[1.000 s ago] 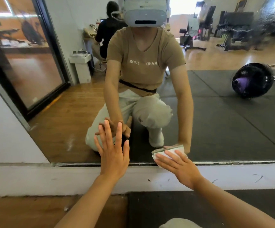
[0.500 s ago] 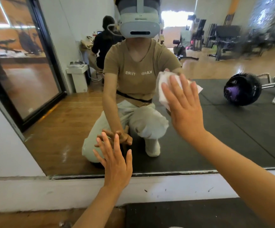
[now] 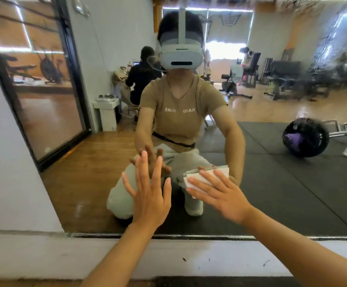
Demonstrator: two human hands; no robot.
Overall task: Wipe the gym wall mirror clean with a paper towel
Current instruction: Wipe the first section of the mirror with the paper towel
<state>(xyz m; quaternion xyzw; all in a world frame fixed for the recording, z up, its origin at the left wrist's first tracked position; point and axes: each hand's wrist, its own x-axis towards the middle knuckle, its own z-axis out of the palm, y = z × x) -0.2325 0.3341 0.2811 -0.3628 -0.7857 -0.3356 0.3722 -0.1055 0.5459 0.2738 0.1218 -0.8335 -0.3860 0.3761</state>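
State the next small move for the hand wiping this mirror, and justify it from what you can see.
Probably sweep the right hand, pressing the paper towel flat low on the mirror, up and rightward: the upper-right glass looks streaked. The left hand braces on the glass.

Mirror: we see the large glossy glass wall mirror (image 3: 272, 183), smooth, with a streaky, smeared film over its upper right.
Towel: we see a folded white paper towel (image 3: 207, 175), matt and soft-looking, pressed flat on the glass.
Edge strip: we see a thin dull metal strip (image 3: 189, 237) along the mirror's bottom edge.
Ledge: we see a white painted wall ledge (image 3: 44, 255), matt and scuffed with dark marks.
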